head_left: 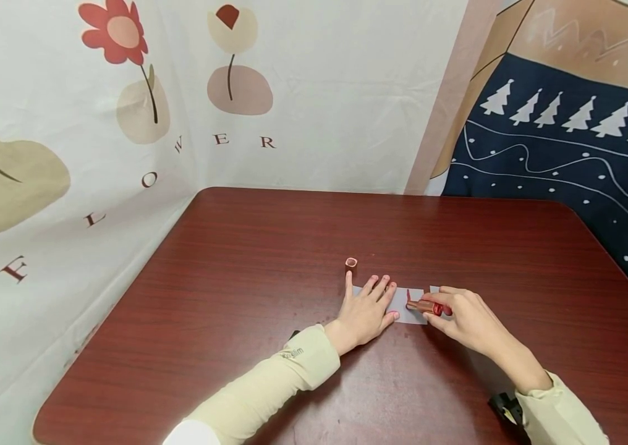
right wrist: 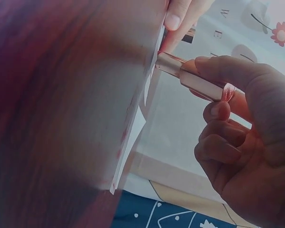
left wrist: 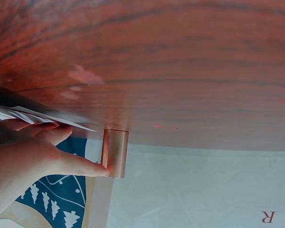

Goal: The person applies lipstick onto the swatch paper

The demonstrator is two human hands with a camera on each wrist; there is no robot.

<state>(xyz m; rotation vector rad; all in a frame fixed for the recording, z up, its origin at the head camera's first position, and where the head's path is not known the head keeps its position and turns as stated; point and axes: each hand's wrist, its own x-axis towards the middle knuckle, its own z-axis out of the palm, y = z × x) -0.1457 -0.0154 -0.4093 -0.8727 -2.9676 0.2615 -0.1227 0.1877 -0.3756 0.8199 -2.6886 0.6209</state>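
My left hand (head_left: 363, 314) lies spread flat on a strip of white paper (head_left: 415, 317), its fingers straight. One of its fingertips touches a copper-coloured lipstick cap (head_left: 351, 264) that stands upright on the table; the left wrist view shows the same contact with the cap (left wrist: 116, 154). Between thumb and fingers, my right hand (head_left: 472, 318) pinches a copper-coloured lipstick (head_left: 425, 307). The lipstick's end meets the paper beside a red streak (head_left: 408, 295). In the right wrist view the tube of the lipstick (right wrist: 202, 83) tilts down to the paper's surface.
The dark red wooden table (head_left: 269, 247) has rounded far corners. A white curtain (head_left: 319, 142) with flower prints hangs behind and to the left. At the right hangs a navy cloth (head_left: 542, 148) with white trees. Faint reddish marks (left wrist: 85, 75) dot the tabletop.
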